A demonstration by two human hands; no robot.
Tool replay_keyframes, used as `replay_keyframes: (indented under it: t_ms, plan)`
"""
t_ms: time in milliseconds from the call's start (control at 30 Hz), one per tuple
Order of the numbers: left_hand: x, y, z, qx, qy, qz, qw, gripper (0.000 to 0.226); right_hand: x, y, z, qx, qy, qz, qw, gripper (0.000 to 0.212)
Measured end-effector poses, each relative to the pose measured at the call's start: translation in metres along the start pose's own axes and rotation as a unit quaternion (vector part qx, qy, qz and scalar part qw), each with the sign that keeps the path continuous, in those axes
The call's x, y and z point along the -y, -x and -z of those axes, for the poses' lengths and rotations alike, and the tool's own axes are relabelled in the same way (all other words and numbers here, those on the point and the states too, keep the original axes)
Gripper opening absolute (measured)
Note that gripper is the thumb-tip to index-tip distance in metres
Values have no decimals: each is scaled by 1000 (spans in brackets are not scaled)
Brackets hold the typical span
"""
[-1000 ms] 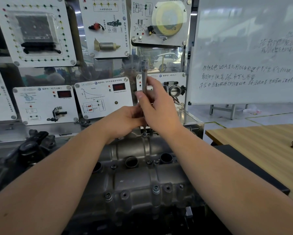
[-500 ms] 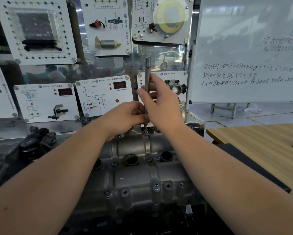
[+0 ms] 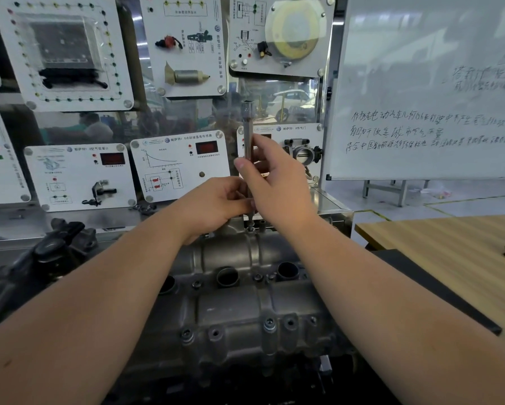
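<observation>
In the head view, we held a long socket bar point(image 3: 247, 133) upright at the far edge of the engine cover point(image 3: 230, 311), its lower tip seated on a small bolt point(image 3: 249, 229) there. Our right hand point(image 3: 277, 182) pinched the shaft partway up, thumb in front and fingers point(image 3: 263, 144) curled behind, which we judged was for spinning it. Our left hand point(image 3: 216, 203) gripped the shaft lower down, just above the bolt, most likely to steady the tip so it would not slip off. The bar's open top stood free in front of the training panels point(image 3: 181, 168). The whiteboard point(image 3: 420, 97) and the wooden tabletop point(image 3: 450, 244) lay to the right, well apart from the work. Against the frame half a second earlier, the bar stood on the same bolt and both hands kept their holds. Only the view had shifted slightly, so we judged that the turning had hardly advanced.
</observation>
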State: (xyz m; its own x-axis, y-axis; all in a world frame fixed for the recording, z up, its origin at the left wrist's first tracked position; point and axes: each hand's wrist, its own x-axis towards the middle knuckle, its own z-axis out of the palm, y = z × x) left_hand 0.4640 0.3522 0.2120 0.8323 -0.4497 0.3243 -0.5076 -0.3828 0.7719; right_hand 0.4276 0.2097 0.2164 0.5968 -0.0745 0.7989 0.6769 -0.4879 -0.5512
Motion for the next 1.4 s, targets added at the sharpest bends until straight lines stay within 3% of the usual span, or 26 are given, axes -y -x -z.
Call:
replay_keyframes:
  t_ms: [100, 300, 500, 733, 933, 1100, 1267, 1333, 1400]
  plan:
    - [2, 0, 0, -1, 15, 10, 1000, 18, -1, 0, 1, 8, 16, 5, 1000, 28]
    - [2, 1, 1, 6, 15, 1, 1000, 21, 2, 1, -1, 18, -10, -22, 1000, 44]
    - [0, 1, 0, -10, 8, 16, 1000, 20, -1, -1, 1, 6, 25, 2, 1000, 30]
    - [1, 2, 0, -7, 17, 6, 1000, 22, 1, 0, 0, 9, -14, -24, 1000, 46]
    - [0, 0, 0, -17, 10, 10, 1000, 22, -1, -1, 0, 5, 18, -4, 1000, 29]
    - [1, 1, 0, -6, 13, 8, 1000, 22, 0, -1, 0, 14, -24, -37, 999, 43]
    - [-4, 4, 0, -13, 6, 5, 1000, 29, -1, -1, -1, -8, 30, 34, 999, 25]
    - [-4, 3, 0, -16, 6, 13, 1000, 23, -4, -1, -1, -10, 27, 27, 999, 17]
    - [-3, 2, 1, -14, 8, 22, 1000, 14, -3, -2, -1, 0, -10, -6, 1000, 24]
